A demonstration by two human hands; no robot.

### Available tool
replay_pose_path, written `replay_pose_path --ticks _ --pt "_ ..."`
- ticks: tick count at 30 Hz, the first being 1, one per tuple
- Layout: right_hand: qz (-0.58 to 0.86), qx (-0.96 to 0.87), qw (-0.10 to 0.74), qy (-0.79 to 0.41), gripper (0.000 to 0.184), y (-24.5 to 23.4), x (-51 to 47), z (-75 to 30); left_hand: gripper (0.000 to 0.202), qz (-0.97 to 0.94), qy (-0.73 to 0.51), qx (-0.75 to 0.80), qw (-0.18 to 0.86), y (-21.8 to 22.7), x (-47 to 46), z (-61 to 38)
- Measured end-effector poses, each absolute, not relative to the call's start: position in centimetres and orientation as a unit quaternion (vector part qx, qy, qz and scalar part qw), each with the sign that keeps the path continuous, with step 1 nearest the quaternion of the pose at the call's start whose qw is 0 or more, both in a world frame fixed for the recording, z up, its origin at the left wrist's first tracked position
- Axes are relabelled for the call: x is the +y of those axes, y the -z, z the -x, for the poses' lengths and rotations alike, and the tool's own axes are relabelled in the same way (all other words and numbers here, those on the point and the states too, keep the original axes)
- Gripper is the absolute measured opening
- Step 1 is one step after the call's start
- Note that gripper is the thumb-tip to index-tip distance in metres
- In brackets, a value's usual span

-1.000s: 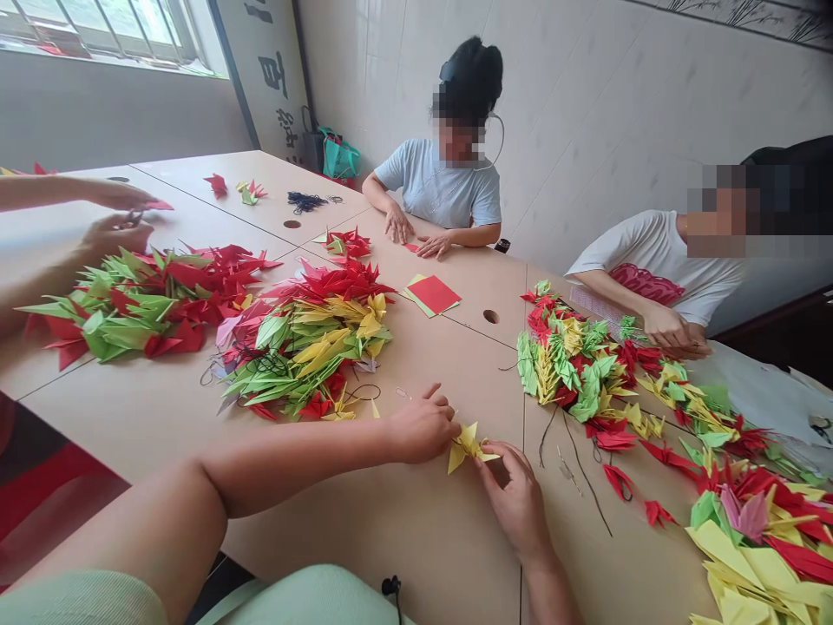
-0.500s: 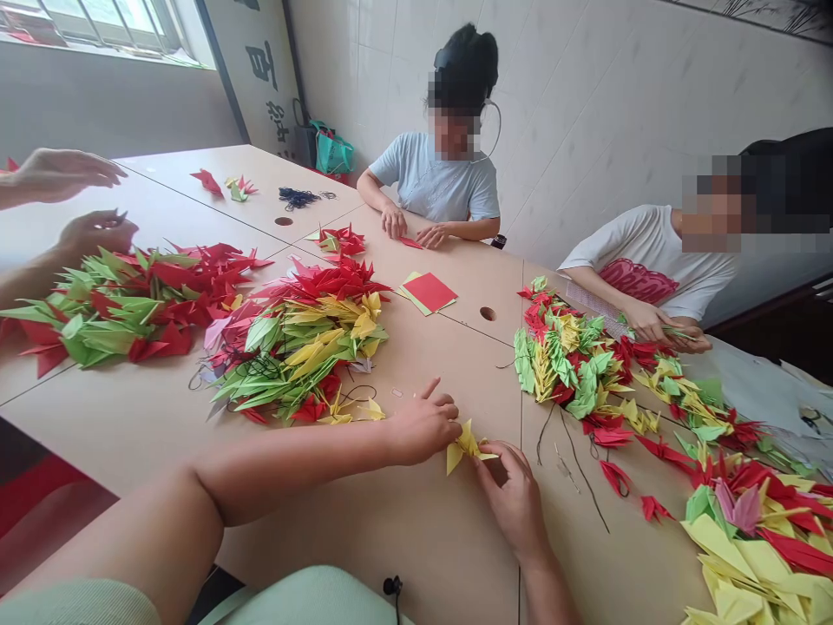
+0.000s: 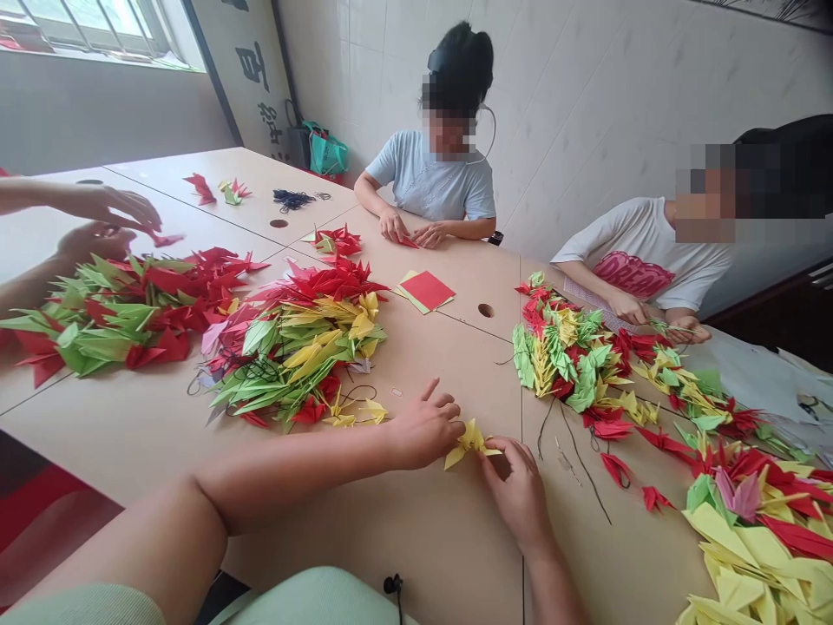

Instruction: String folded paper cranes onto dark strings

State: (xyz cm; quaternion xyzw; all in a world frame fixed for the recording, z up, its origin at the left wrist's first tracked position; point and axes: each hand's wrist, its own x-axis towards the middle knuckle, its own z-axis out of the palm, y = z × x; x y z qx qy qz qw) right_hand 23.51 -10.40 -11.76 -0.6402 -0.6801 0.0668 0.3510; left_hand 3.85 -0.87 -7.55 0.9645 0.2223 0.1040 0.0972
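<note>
Yellow paper crane (image 3: 471,444) shifted, left grip (image 3: 423,427) pinching it — right grip (image 3: 514,488) loosely open alongside

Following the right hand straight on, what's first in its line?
Probably the yellow paper crane just ahead of the right hand; its fingers may already touch the crane, since depth is unclear here.
</note>
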Motion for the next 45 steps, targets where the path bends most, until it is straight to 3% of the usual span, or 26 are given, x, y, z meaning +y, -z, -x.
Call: replay_pose_path --ticks 10,15,19,24,33,42,45 --pt "0.649 -0.686 0.329 -0.014 0.019 12.3 -10.5 -23.8 0.008 -0.961 -0.093 0.241 0.101 8.6 -1.0 -3.6" --pt "0.631 -0.699 0.336 0.018 0.030 11.8 -10.1 -22.3 0.013 -0.960 -0.097 0.237 0.113 8.7 -1.1 -3.7" --pt "0.614 -0.721 0.321 0.020 0.016 12.0 -9.6 -21.3 0.012 -0.959 -0.103 0.235 0.122 8.8 -1.2 -3.8" --pt "0.620 -0.714 0.323 0.038 0.019 12.4 -9.6 -21.8 0.012 -0.955 -0.114 0.239 0.137 9.1 -1.4 -3.8" --pt "0.615 -0.729 0.296 0.055 0.022 11.1 -9.4 -21.6 0.062 -0.934 -0.144 0.277 0.174 6.9 -1.2 -0.9" --pt "0.591 -0.773 0.231 0.018 0.016 10.6 -7.6 -20.4 0.053 -0.917 -0.129 0.327 0.190 7.2 -2.6 4.4" --pt "0.592 -0.775 0.219 0.012 0.014 10.8 -7.7 -21.0 0.039 -0.917 -0.121 0.336 0.177 7.7 -2.8 4.8"
